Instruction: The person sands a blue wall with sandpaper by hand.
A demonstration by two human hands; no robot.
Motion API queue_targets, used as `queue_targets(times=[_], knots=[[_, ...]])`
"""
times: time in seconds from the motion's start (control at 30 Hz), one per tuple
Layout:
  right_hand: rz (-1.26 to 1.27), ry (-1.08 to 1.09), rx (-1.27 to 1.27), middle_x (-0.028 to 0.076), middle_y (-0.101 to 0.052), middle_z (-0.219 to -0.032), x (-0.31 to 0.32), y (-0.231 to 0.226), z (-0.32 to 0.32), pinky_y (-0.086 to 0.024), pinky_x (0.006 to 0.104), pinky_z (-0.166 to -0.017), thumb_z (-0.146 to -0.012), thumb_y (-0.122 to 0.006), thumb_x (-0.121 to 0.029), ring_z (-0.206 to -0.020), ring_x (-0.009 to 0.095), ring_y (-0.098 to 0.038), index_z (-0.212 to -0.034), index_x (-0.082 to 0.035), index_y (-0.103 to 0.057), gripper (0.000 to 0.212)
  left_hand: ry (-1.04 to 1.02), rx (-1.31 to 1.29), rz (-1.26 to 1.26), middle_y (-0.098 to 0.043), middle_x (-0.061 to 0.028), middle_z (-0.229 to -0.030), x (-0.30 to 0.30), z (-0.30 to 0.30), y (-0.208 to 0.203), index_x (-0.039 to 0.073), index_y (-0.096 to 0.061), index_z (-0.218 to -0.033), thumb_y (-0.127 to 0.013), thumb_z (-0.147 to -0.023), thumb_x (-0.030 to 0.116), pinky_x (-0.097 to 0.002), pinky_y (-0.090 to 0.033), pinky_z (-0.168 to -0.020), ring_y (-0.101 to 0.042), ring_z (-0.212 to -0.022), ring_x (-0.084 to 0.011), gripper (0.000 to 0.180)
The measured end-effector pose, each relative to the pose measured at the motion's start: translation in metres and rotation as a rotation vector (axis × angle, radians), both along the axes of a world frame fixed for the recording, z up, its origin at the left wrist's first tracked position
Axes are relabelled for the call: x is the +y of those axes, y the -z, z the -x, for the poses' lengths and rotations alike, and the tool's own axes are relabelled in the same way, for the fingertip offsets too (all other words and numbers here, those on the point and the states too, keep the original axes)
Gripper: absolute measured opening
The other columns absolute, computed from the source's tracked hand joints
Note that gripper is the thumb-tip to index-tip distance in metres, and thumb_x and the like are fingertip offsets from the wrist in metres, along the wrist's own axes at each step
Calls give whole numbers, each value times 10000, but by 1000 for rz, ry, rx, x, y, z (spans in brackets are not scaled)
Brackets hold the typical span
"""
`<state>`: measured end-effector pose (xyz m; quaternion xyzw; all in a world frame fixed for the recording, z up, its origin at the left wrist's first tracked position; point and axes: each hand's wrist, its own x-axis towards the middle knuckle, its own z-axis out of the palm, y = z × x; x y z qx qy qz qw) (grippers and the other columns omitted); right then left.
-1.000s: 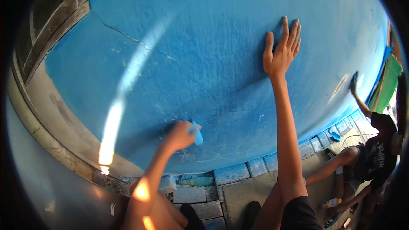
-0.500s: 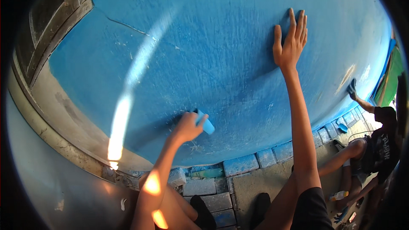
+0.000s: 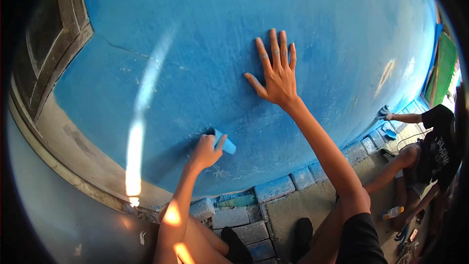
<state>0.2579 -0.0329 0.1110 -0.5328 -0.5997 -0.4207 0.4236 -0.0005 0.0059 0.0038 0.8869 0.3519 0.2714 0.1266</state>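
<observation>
In my left hand (image 3: 206, 153) is a light blue curved piece (image 3: 226, 143), cup-like in shape, pressed against or close to the blue wall (image 3: 195, 83). My fingers wrap round it, and its exact kind is hard to make out. Higher up and to the right, my right hand (image 3: 278, 80) lies flat on the same wall with its fingers spread and bluish smudges on them. It holds nothing. White scratches and flecks mark the paint near my left hand.
A dark wooden frame (image 3: 73, 44) borders the wall at upper left, above a grey surface (image 3: 73, 205). Blue-stained bricks (image 3: 276, 189) line the wall's foot. At right, a co-worker (image 3: 435, 151) touches the wall with a dark cloth-like thing (image 3: 383, 112); a blue container (image 3: 390, 132) lies below.
My right hand has slid left and down across the wall, fingers spreading wider. My left hand keeps its hold, shifting slightly. The co-worker's hand has moved lower.
</observation>
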Motion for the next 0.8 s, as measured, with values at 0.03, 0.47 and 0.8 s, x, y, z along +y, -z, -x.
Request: queue_targets(times=[0.03, 0.47, 0.8], knots=[[45, 45, -74, 180, -118, -1521, -8, -5, -19, 2, 571, -1090, -871, -501, -485, -1400, 404, -64, -1443, -153, -288, 695, 30, -1, -13, -456, -263, -566, 5, 0, -3, -57, -519, -602, -538, -916, 293, -459, -344, -509, -442, -509, -394, 471], [-190, -135, 418, 256, -130, -1491, -10, -22, 9, -101, 658, -1040, -821, -554, -469, -1358, 506, -72, -1418, -57, -286, 773, -157, 474, -104, -622, -179, -868, 14, 0, 46, -56, -511, -1009, -550, -891, 450, -400, -499, -748, -636, -799, -295, 521], [744, -1026, -367, 167, -244, -1479, -37, 82, 239, -366, 482, -1016, -680, -668, -181, -1307, 353, -345, -1314, -208, -442, 674, -305, 544, 188, -636, -232, -963, 10, 4, 24, -7, -612, -988, -544, -862, 504, -418, -447, -836, -604, -921, -384, 531]])
